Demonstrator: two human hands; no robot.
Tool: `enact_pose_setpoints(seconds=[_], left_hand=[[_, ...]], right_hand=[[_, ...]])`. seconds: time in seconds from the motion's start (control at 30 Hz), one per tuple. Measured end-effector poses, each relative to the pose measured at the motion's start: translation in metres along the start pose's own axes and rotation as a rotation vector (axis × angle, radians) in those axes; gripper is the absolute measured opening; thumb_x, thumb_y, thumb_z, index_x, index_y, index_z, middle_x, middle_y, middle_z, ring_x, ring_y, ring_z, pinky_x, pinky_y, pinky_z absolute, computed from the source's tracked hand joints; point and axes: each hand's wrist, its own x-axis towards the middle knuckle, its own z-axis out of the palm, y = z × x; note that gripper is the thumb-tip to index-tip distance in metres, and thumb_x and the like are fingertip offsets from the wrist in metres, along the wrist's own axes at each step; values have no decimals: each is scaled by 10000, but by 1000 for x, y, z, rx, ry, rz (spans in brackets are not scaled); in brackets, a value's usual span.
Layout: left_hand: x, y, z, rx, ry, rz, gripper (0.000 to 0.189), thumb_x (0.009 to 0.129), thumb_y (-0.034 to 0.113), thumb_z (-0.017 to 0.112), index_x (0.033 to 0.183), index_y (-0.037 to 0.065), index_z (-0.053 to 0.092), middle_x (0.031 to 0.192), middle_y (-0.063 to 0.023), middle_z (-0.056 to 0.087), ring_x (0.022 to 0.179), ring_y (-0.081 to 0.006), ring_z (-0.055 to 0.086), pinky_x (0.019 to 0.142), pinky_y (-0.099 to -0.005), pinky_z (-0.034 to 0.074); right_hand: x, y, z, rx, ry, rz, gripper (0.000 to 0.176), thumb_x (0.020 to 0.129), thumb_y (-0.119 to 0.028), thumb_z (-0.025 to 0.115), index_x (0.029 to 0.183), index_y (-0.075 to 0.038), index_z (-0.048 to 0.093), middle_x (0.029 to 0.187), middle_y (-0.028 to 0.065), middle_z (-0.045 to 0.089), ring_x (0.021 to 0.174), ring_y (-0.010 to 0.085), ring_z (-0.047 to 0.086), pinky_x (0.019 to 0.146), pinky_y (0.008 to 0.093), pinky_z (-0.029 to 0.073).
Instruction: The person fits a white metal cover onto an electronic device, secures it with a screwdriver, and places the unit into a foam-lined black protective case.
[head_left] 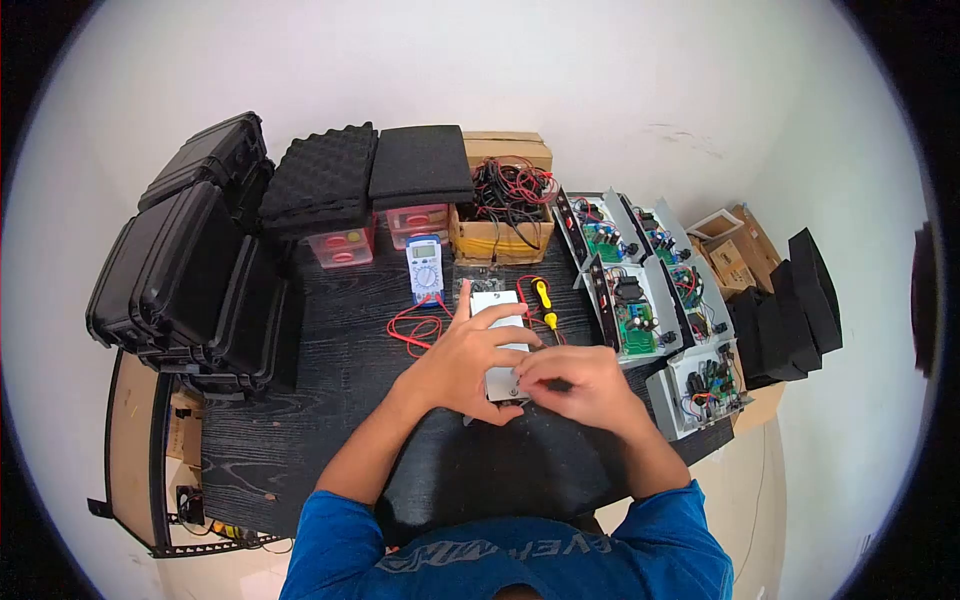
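A small white metal box [503, 381] lies on the black table in front of me, with screws or screw holes showing at its ends. My left hand [462, 362] is wrapped over it from the left, fingers across the top and thumb at the near end. The fingers of my right hand [588, 385] are pinched at the box's near right corner, beside a screw hole; whatever they hold is too small to make out. Just beyond the box are a yellow screwdriver [545, 303] and a blue-and-white multimeter [426, 272] with red leads [412, 334].
Black hard cases [165, 265] are stacked at the left. Black foam sheets [421, 165] rest on clear-red drawers at the back, beside a cardboard box [500, 243] of cables. Several opened metal housings with circuit boards [638, 325] stand at the right, near more black foam [790, 320].
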Motion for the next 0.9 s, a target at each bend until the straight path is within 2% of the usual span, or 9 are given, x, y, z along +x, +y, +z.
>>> enact_pose_setpoints(seconds=[0.13,0.23,0.47,0.53,0.63,0.9], left_hand=[[4,1,2,-22,1,0,597,556,469,902,1096,229,816,1228,70,741,1456,-321,524,1193,-835,-61],[5,1,3,-43,7,7,585,557,475,901,1071,208,818,1186,74,745,1427,-304,549,1198,-815,-73],[2,-2,7,-63,50,20,569,557,462,907,1055,198,828,1129,61,754,1365,-281,596,1203,-800,-58],[2,-2,6,-72,50,18,572,556,455,908,1062,198,829,1134,61,753,1365,-278,595,1203,-802,-56],[0,-4,7,-71,46,17,579,554,450,907,1070,199,830,1145,59,752,1369,-275,591,1201,-805,-53],[-2,-4,5,-72,40,12,603,550,458,906,1086,194,827,1158,52,742,1372,-275,585,1212,-798,-45]], right_hand=[[-9,-1,9,-57,-11,-26,206,788,8,848,959,-53,751,958,92,776,854,290,770,752,371,619],[-11,0,11,-84,3,-38,198,772,8,861,939,-65,784,987,57,798,862,241,779,751,339,608],[-9,-4,11,-107,6,-43,197,772,12,845,936,-66,767,977,49,782,857,252,760,763,357,600],[-8,-5,12,-98,6,-31,210,776,11,831,950,-73,749,973,58,765,862,279,743,760,380,606],[-6,-4,12,-141,-1,-39,199,762,7,859,925,-70,775,967,48,784,843,235,762,758,342,589],[-4,-8,14,-124,-23,-51,215,779,-12,855,970,-61,770,985,60,763,869,273,731,774,380,593]])
